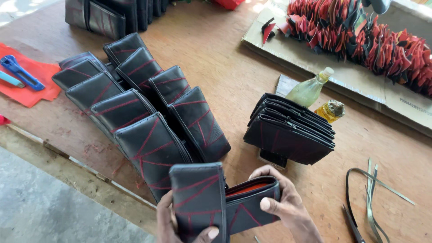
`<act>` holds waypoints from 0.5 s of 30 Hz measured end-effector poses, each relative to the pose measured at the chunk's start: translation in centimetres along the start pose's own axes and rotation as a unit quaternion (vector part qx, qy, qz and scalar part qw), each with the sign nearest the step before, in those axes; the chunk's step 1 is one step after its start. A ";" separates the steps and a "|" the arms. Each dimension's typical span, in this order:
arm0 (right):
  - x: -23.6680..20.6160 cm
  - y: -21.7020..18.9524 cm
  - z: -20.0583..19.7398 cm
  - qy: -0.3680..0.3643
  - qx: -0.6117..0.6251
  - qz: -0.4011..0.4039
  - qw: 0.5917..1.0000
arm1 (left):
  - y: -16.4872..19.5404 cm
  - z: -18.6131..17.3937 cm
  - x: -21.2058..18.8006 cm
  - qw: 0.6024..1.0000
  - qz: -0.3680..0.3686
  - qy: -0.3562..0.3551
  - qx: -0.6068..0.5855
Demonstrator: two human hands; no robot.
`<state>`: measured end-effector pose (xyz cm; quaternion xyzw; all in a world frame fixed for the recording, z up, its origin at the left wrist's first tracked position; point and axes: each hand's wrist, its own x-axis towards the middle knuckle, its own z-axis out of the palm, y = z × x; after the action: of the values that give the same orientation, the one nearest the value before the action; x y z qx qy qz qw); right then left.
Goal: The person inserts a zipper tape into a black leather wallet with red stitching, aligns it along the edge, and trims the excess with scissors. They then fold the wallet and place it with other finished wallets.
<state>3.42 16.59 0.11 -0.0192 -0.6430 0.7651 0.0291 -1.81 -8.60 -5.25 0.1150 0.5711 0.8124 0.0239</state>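
Wallet [220, 204], black leather with red stitched lines, sits at the bottom edge of your head view, held open between both your hands just above the wooden table [225, 76]. Your left hand [173, 225] clasps the front flap, thumb pressed on its lower edge and fingers wrapped behind. Your right hand [288, 204] grips the back half, thumb flat on the outside and fingers curled over the top rim, where a red lining shows inside.

Just beyond the wallet, two overlapping rows of matching wallets [139, 103] fan out across the table toward the upper left. To the right stands a smaller stack of open wallets [290, 130], and behind it two small bottles [317, 94], one pale yellow, one amber. Farther back, a long heap of red and black leather pieces [360, 36] lies on cardboard [396, 99]. A blue utility knife [20, 72] rests on a red sheet [31, 87] at the left. Thin leather strips [371, 189] lie at the right.
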 end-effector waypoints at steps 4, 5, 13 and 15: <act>4.2 -0.4 2.1 0.080 -0.158 -0.077 0.981 | -1.8 -0.7 0.9 0.983 0.129 0.106 0.073; 5.2 -0.4 2.9 0.100 -0.259 -0.117 0.954 | -2.4 -1.3 1.5 0.972 0.156 0.122 0.126; 8.1 0.4 6.1 0.129 -0.360 0.002 0.924 | -7.3 -0.7 2.4 0.949 0.160 0.247 0.110; 8.1 0.6 5.6 0.134 -0.397 -0.011 0.908 | -7.1 -0.1 2.4 0.948 0.164 0.250 0.111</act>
<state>-5.01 11.55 0.51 -0.1244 -0.8837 0.4367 0.1139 -4.86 -5.77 -11.54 0.0024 0.6188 0.7390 -0.2664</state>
